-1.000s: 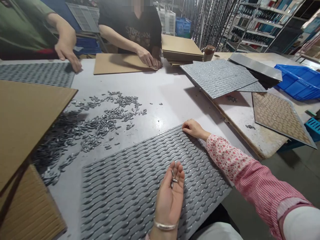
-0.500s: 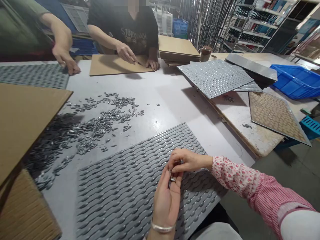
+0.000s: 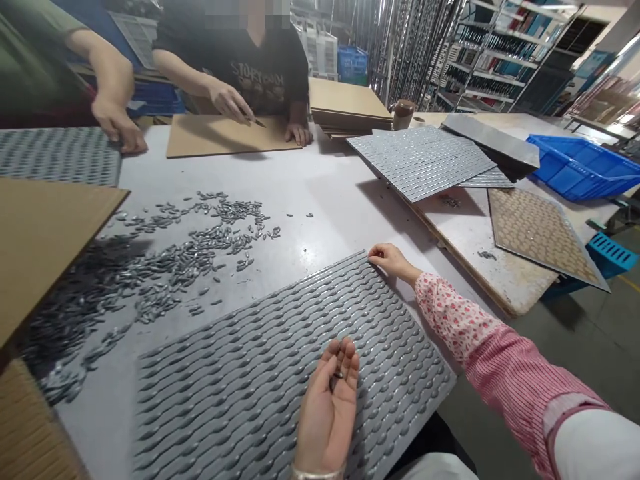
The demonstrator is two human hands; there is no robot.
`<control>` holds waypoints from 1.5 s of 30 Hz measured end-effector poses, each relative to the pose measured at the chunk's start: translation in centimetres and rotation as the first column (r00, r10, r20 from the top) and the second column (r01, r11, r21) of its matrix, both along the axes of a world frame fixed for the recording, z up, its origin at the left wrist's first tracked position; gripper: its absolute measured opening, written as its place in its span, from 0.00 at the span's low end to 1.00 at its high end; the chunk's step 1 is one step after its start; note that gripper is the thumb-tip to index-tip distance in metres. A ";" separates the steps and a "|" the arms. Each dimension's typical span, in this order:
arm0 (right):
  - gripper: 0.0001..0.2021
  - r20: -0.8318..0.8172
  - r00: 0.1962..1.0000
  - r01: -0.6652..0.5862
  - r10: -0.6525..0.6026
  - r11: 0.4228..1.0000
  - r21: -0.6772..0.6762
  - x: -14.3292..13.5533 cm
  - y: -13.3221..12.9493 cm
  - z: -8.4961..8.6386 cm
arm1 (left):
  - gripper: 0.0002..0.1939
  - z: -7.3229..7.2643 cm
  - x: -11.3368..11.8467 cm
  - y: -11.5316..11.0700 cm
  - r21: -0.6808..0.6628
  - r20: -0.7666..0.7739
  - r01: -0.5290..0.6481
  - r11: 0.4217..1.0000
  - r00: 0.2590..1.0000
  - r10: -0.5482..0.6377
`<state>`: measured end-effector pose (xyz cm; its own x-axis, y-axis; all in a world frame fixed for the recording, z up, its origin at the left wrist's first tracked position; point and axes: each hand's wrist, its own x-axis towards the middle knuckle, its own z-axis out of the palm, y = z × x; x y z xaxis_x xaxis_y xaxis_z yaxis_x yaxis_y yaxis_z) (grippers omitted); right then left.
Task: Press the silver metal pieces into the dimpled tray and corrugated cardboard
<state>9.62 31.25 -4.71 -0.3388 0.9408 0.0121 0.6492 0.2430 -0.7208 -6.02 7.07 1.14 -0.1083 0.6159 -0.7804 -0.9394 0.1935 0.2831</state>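
Note:
A grey panel with wavy ridges and oval bumps (image 3: 240,373) lies aslant on the white table. Above its lower middle is my left hand (image 3: 330,407), palm up and cupped, with small dark grey pieces (image 3: 337,375) lying at the fingers. My right hand (image 3: 393,260) is at the panel's far right corner, thumb and fingertips pinched together on the edge. Whatever lies between those fingertips is too small to make out. A spread heap of loose grey oval pieces (image 3: 190,260) sits on the table left of the panel.
Brown boards (image 3: 45,233) jut in at the left. Across the table (image 3: 310,180), one person holds a thin tool over a board (image 3: 225,143); another person's hand rests on a grey panel. Ridged panels (image 3: 425,160) and a blue crate (image 3: 583,167) stand at the right.
My right hand has left my left palm and moved forward to the panel's far right corner. My left hand stays cupped, now clear of the right. The view has shifted slightly.

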 end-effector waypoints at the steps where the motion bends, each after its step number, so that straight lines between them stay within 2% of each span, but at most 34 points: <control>1: 0.05 0.018 1.000 -0.001 0.001 1.000 0.006 0.0 0.0 -0.1 | 0.10 -0.1 0.0 0.0 -0.002 0.008 -0.001 1.000 1.000 0.001; 7: 0.05 0.144 0.988 -0.067 0.057 0.996 0.066 0.0 0.3 -0.4 | 0.09 0.3 0.1 0.1 0.031 0.047 -0.021 0.999 0.999 0.020; 10: 0.03 0.173 0.985 -0.036 0.022 0.996 0.078 0.0 0.2 -0.2 | 0.11 1.0 0.2 0.2 0.088 0.066 -0.044 0.995 0.997 0.038; 13: 0.03 0.113 0.993 0.004 -0.023 0.987 0.160 -0.6 -1.7 0.7 | 0.15 1.3 0.2 0.2 0.131 0.092 -0.072 0.989 0.994 0.060; 15: 0.04 0.018 0.993 -0.117 0.116 0.973 0.199 -1.7 -4.3 2.0 | 0.16 1.1 0.0 0.2 0.153 0.110 -0.096 0.984 0.991 0.079; 16: 0.06 -0.035 0.963 -0.255 0.266 0.949 0.183 -2.4 -6.0 2.7 | 0.16 1.0 0.0 0.2 0.162 0.117 -0.112 0.980 0.989 0.093; 17: 0.07 -0.070 0.893 -0.431 0.444 0.890 0.150 -3.1 -7.8 3.5 | 0.15 0.8 -0.1 0.2 0.171 0.122 -0.131 0.977 0.986 0.110; 18: 0.09 -0.072 0.794 -0.591 0.603 0.795 0.137 -3.9 -9.5 4.2 | 0.14 0.7 -0.1 0.2 0.181 0.128 -0.149 0.972 0.984 0.127; 19: 0.09 -0.043 0.711 -0.692 0.702 0.709 0.135 -4.5 -11.2 4.9 | 0.13 0.6 -0.2 0.3 0.189 0.134 -0.168 0.967 0.980 0.144; 20: 0.10 0.003 0.660 -0.744 0.751 0.654 0.136 -5.1 -12.6 5.4 | 0.12 0.5 -0.2 0.3 0.198 0.144 -0.183 0.963 0.977 0.156; 22: 0.08 0.054 0.625 -0.774 0.779 0.609 0.170 -6.1 -14.4 5.8 | 0.12 0.5 -0.4 0.3 0.203 0.164 -0.209 0.957 0.970 0.177; 24: 0.07 0.073 0.605 -0.789 0.793 0.584 0.190 -6.7 -15.0 5.8 | 0.12 0.5 -0.6 0.3 0.190 0.163 -0.237 0.953 0.965 0.207; 29: 0.07 0.105 0.484 -0.868 0.869 0.461 0.185 -7.7 -14.2 5.4 | 0.12 0.6 -1.5 -0.2 0.186 0.162 -0.259 0.948 0.960 0.230; 32: 0.07 0.061 0.461 -0.876 0.885 0.443 0.188 -8.4 -14.1 5.5 | 0.11 0.4 -2.1 -0.4 0.190 0.172 -0.283 0.940 0.952 0.252; 34: 0.06 -0.020 0.481 -0.860 0.877 0.476 0.187 -8.9 -13.4 5.4 | 0.11 0.3 -2.6 -0.5 0.188 0.159 -0.294 0.937 0.951 0.267; 35: 0.06 -0.074 0.523 -0.831 0.849 0.528 0.175 -9.2 -12.7 5.2 | 0.11 0.3 -2.9 -0.6 0.169 0.144 -0.292 0.942 0.952 0.269; 36: 0.06 -0.126 0.592 -0.782 0.796 0.605 0.152 -9.4 -11.8 4.9 | 0.10 0.4 -3.2 -0.7 0.129 0.123 -0.284 0.950 0.955 0.269; 38: 0.06 -0.157 0.776 -0.603 0.610 0.792 0.093 -9.7 -9.3 4.2 | 0.09 0.5 -3.9 -0.9 0.014 0.080 -0.272 0.962 0.960 0.270; 39: 0.06 -0.125 0.852 -0.504 0.509 0.861 0.073 -9.9 -7.9 3.7 | 0.08 0.5 -4.3 -1.1 -0.038 0.067 -0.267 0.963 0.961 0.269; 40: 0.06 -0.072 0.900 -0.425 0.430 0.902 0.079 -10.0 -6.5 3.4 | 0.07 0.6 -4.6 -1.2 -0.075 0.061 -0.264 0.962 0.961 0.269; 42: 0.08 0.038 0.922 -0.387 0.385 0.917 0.102 -10.3 -4.5 2.7 | 0.06 0.7 -5.0 -1.5 -0.097 0.067 -0.264 0.960 0.960 0.271; 45: 0.09 0.155 0.884 -0.461 0.441 0.879 0.125 -11.3 -3.3 2.3 | 0.06 0.7 -5.3 -1.7 -0.096 0.074 -0.263 0.960 0.960 0.270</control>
